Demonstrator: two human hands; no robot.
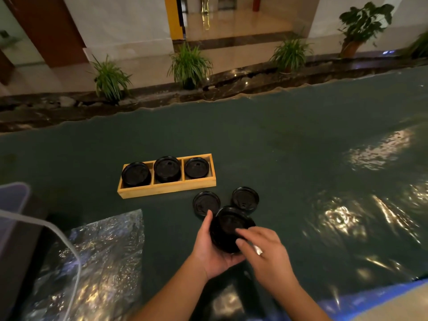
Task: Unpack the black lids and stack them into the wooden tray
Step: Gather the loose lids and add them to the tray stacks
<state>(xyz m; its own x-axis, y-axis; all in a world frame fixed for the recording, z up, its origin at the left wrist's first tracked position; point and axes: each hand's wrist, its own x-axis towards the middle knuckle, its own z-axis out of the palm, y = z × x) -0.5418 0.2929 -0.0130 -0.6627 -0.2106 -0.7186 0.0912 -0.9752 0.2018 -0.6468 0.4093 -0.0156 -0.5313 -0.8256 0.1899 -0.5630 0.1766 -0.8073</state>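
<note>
Our left hand (pixel 214 249) gripped a stack of lids (pixel 231 228); our right hand's fingers (pixel 251 234) pinched the top lid, near the tray (pixel 166 189).

The right hand (pixel 261 247) is smeared with motion, so its fingertips and the small pale thing by its knuckles can't be made out. It covers the near edge of the held lids (pixel 229 225), and the left hand (pixel 212 249) hides their underside (how many are in that stack I couldn't say). Both forearms run off the bottom edge. The clear bin (pixel 14 200) is cut off at the left, the plastic wrap (pixel 97 262) at the bottom. The stacks in the tray (pixel 166 189) are too dark to count.
</note>
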